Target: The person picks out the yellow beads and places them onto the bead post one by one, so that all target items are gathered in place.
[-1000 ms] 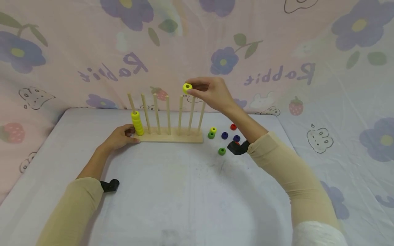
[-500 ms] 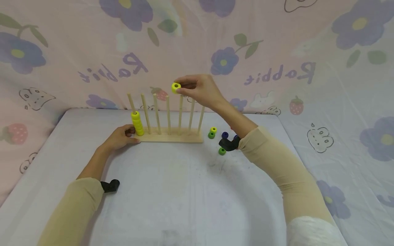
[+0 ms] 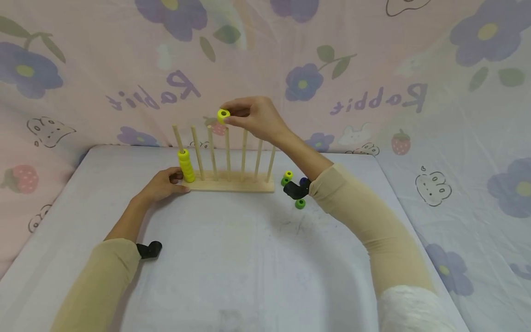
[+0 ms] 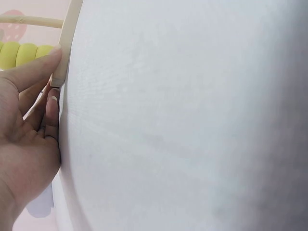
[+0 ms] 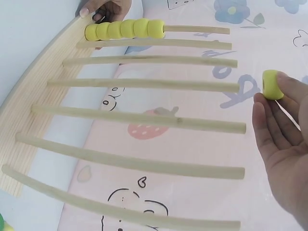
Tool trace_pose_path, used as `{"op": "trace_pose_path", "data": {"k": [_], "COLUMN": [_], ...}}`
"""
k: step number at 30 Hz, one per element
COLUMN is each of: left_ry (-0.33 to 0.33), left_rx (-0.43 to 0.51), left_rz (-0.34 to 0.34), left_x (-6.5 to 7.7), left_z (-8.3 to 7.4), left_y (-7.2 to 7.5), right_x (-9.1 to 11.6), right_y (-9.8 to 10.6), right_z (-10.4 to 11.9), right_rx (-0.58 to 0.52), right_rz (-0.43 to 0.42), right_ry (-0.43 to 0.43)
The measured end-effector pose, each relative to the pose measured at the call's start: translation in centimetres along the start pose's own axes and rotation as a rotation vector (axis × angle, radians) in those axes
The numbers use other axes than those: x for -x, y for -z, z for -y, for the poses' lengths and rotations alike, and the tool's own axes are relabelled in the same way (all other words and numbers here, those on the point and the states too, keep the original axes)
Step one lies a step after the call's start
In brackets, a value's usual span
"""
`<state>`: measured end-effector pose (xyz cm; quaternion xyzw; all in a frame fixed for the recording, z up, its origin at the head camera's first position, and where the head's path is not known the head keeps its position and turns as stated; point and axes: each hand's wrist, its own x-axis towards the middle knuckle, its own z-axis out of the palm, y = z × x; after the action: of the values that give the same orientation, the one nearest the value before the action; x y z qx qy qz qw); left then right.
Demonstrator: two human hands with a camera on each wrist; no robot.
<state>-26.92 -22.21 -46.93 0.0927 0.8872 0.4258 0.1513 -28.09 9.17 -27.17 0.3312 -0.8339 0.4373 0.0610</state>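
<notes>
A wooden peg stand with a row of upright pegs stands at the back of the table. Several yellow beads are stacked on its leftmost peg, whose upper part is bare. My left hand grips the left end of the base, thumb along the front edge and fingers around the end. Between thumb and fingertips my right hand pinches one yellow bead, raised over the middle pegs. In the right wrist view the bead is apart from the peg tips, its hole facing them.
Right of the stand lie loose beads: a yellow bead, a green bead, another green bead and a dark blue bead, partly behind the right sleeve. A printed cloth hangs behind the table.
My right hand has moved left with the yellow bead, from over the right-hand pegs to over the middle ones. Its sleeve now covers more loose beads. The left hand and stand stay put.
</notes>
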Motion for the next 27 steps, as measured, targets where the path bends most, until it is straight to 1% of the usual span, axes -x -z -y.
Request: {"op": "trace_pose_path", "data": {"k": [6,11,17,22,27], "left_ry": [0.000,0.009,0.004,0.006,-0.001], "left_rx": [-0.013,-0.015,-0.004,-0.002,0.002], "left_rz": [-0.004,-0.002,0.002,0.002,0.000], "left_x": [0.0,0.1,0.0,-0.1,-0.2], "left_z": [0.2,0.5,0.1,0.1,0.1], "left_y": [0.1,0.1,0.1,0.1,0.0], "right_x": [-0.8,-1.4,-2.3,-3.3,-3.9], "right_y": [-1.0,-2.0,-2.8,-3.3,-4.1], "right_z": [0.1,0.0,0.4,0.9,1.4], "right_rx": [-0.032,-0.060,-0.056,-0.088,-0.122], "right_rz": [0.005,0.030,0.034,0.055,0.076], "right_ry": [0.009,-0.001,-0.021,-0.044,-0.075]}}
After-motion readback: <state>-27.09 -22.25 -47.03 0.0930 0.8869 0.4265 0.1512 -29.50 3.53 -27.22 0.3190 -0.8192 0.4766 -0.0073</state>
